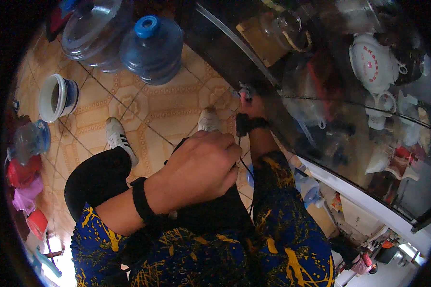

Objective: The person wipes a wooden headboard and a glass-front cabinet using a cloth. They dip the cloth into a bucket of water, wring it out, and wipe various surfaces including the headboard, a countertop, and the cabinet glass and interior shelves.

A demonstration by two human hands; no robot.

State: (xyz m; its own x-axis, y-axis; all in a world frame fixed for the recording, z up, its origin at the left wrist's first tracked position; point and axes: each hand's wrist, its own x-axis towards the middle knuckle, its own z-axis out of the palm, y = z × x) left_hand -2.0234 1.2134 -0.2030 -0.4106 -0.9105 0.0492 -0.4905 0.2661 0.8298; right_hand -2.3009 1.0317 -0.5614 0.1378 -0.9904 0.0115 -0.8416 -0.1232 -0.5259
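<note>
My left hand (204, 166) is in front of my body, its fingers curled inward and a black band on the wrist. Its palm side is hidden, so what it may hold does not show. A thin black cord (245, 165) passes close to its fingertips. Farther forward, my right hand (252, 104) reaches down beside the dark face of a glass-fronted cabinet (222, 68). A small greyish thing (245, 89), blurred, lies at its fingertips; the grip is unclear. A wide black band (252, 123) wraps the right wrist.
A blue water-cooler bottle (152, 53) stands on the tiled floor (161, 97) beside a large clear container (89, 32). A white bucket (54, 98) lies to the left. Behind the glass are a wooden board (260, 43) and a white vessel (371, 62) bearing red writing.
</note>
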